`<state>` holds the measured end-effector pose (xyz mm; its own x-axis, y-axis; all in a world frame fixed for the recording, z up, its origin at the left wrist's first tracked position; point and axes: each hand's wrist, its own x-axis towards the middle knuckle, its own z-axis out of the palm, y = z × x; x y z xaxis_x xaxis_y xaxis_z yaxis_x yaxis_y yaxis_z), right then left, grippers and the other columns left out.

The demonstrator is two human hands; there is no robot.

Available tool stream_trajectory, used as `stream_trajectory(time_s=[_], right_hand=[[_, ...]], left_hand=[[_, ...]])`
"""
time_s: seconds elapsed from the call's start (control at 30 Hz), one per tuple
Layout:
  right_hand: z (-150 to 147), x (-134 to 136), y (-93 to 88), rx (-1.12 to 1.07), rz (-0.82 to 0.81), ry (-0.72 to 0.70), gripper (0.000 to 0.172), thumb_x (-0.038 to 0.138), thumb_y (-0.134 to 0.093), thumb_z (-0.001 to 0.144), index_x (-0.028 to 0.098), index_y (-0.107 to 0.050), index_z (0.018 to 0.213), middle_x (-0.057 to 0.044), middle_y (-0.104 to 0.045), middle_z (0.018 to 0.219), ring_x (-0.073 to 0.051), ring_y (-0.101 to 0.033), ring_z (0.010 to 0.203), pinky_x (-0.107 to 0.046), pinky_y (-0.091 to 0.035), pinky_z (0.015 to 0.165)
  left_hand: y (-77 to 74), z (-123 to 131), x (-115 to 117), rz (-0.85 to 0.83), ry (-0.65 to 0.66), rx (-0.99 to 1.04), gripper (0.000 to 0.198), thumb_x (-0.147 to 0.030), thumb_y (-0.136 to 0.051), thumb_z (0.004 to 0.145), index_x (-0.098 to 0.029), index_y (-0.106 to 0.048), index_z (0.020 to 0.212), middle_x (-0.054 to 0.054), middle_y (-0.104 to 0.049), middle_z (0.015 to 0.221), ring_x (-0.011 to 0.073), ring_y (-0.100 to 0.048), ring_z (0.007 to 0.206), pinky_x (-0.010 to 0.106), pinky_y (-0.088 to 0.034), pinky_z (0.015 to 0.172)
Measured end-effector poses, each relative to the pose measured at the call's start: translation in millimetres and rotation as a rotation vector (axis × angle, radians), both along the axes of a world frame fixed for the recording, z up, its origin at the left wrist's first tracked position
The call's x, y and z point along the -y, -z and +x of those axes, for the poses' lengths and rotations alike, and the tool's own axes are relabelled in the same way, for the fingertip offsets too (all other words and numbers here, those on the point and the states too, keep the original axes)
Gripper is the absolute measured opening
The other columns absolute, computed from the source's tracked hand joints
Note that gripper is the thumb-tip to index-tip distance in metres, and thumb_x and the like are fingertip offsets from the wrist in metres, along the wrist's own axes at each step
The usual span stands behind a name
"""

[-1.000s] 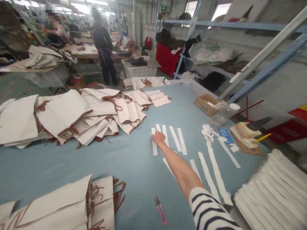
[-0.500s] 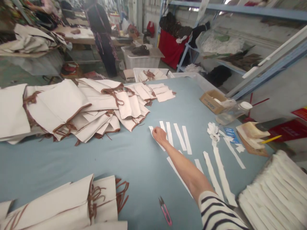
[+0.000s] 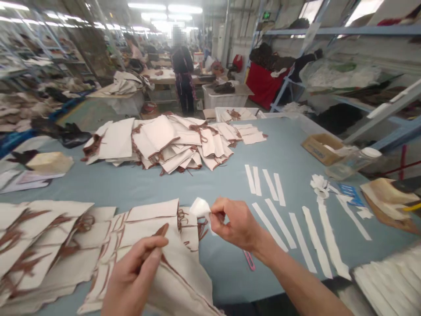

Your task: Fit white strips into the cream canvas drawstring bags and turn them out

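Pinched between thumb and fingertips of the right hand [image 3: 235, 224] is a small white paper strip [image 3: 200, 206], lifted above the blue-grey table [image 3: 131, 186] near its front edge. Closed on the corner of a cream fabric bag with brown trim [image 3: 179, 267], the left hand [image 3: 133, 274] holds it just above the front stack. More white strips [image 3: 265, 184] lie in rows to the right, and pink thread snips [image 3: 249, 260] show under the right wrist.
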<state>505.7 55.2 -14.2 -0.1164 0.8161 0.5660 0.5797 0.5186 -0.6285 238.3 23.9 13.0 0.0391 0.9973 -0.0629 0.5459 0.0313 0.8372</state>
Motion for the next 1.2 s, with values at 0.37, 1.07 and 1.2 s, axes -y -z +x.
stream_trajectory(time_s=[0.37, 1.07, 1.2], right_hand=[[-92, 80, -41.0, 0.178, 0.082, -0.194, 0.016, 0.010, -0.054, 0.094, 0.025, -0.058, 0.088, 0.001, -0.065, 0.068, -0.014, -0.058, 0.058, -0.027, -0.041, 0.058], [-137, 117, -18.3, -0.910, -0.736, -0.323, 0.057, 0.075, -0.073, 0.086, 0.021, -0.053, 0.082, 0.006, -0.049, 0.060, -0.009, -0.038, 0.049, -0.022, -0.031, 0.047], [-145, 125, 6.2, -1.045, -0.896, -0.321, 0.059, 0.074, -0.077, 0.082, 0.021, -0.053, 0.081, 0.008, -0.048, 0.052, -0.006, -0.034, 0.042, -0.020, -0.025, 0.041]], left_hand=[[-33.9, -27, 50, -0.148, 0.159, 0.477, 0.031, -0.048, -0.071, 0.088, -0.017, -0.070, 0.083, -0.003, -0.055, 0.062, 0.0121, -0.046, 0.055, 0.021, -0.034, 0.051], [-32.4, -50, 88, -0.304, 0.264, 0.493, 0.034, -0.047, -0.072, 0.090, -0.021, -0.060, 0.108, 0.000, -0.066, 0.076, 0.0151, -0.056, 0.063, 0.021, -0.043, 0.056], [-15.4, -56, 93, -0.321, 0.317, 0.328, 0.030, -0.046, -0.066, 0.096, -0.018, -0.065, 0.086, 0.000, -0.062, 0.071, 0.0126, -0.048, 0.060, 0.021, -0.036, 0.054]])
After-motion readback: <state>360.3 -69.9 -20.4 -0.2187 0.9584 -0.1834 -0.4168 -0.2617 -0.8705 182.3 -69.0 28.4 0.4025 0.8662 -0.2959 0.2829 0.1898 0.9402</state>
